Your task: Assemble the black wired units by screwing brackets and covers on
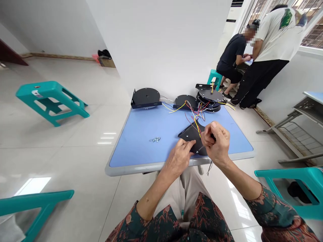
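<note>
My left hand (178,158) presses its fingers on a black metal disc plate with a bent bracket (191,136), which lies tilted at the near edge of the blue table. My right hand (215,143) pinches a yellow wire (197,128) at the plate's upper edge, and its fingers hide part of the plate. Thin red and yellow wires run from the plate towards the far side. Dark wire ends hang below my right hand, over the table edge. A small heap of metal screws and nuts (154,139) lies left of my hands.
On the blue table (141,141), a black disc assembly (145,97), a second disc (185,101) and a stack of discs (210,101) stand at the far edge, trailing wires. Teal plastic stools (50,101) stand on the tiled floor. Two people (259,50) work at the far right.
</note>
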Demonstrator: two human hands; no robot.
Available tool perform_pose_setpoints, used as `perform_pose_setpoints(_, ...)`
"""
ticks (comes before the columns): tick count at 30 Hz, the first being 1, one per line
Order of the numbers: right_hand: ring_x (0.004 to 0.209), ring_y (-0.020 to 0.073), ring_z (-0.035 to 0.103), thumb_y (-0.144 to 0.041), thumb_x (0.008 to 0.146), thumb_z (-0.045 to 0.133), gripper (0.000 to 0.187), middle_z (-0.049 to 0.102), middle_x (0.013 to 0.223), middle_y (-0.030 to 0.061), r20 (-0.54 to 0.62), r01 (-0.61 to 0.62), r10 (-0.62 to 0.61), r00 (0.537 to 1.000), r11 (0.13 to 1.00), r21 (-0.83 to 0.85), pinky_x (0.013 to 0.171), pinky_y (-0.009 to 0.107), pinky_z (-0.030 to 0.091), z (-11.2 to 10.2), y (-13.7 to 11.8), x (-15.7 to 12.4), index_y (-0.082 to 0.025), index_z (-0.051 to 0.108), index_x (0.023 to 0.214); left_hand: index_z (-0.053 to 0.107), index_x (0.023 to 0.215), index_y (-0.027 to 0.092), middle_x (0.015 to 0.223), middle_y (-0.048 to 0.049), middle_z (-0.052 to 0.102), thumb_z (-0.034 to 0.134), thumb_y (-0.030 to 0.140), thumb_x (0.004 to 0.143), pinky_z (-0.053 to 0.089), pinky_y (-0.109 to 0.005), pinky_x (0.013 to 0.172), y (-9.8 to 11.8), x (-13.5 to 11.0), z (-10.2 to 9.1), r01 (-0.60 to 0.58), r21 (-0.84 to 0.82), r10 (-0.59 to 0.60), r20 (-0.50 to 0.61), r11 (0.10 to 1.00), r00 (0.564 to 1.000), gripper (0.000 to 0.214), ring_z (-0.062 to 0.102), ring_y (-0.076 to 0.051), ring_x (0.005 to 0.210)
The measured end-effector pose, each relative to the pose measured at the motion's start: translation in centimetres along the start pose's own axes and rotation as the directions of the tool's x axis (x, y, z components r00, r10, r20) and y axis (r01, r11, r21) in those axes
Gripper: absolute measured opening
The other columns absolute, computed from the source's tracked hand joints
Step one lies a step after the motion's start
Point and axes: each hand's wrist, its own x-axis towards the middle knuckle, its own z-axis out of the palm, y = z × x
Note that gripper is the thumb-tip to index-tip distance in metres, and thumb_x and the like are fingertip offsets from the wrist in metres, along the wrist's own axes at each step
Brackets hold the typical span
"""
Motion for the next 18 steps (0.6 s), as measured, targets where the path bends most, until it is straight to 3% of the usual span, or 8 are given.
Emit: perform_pose_setpoints(18,0.039,0.0047,0.017,-0.042,0.090,0.066,0.039,0.025,0.047,-0.0103,0.052,-0.024,0.024,0.998,1.000,0.007,0.037,0.021,0.015,-0.14,1.11,-0.27,-0.019,0.053,0.062,0.053,0.131,0.015,0.109,-0.0081,0.072,0.058,0.009,0.093,0.054,-0.040,0.086,0.11,0.17,-0.33,-0.035,-0.015,0.035,0.007,0.999,0.999,0.039,0.056,-0.025,0.102)
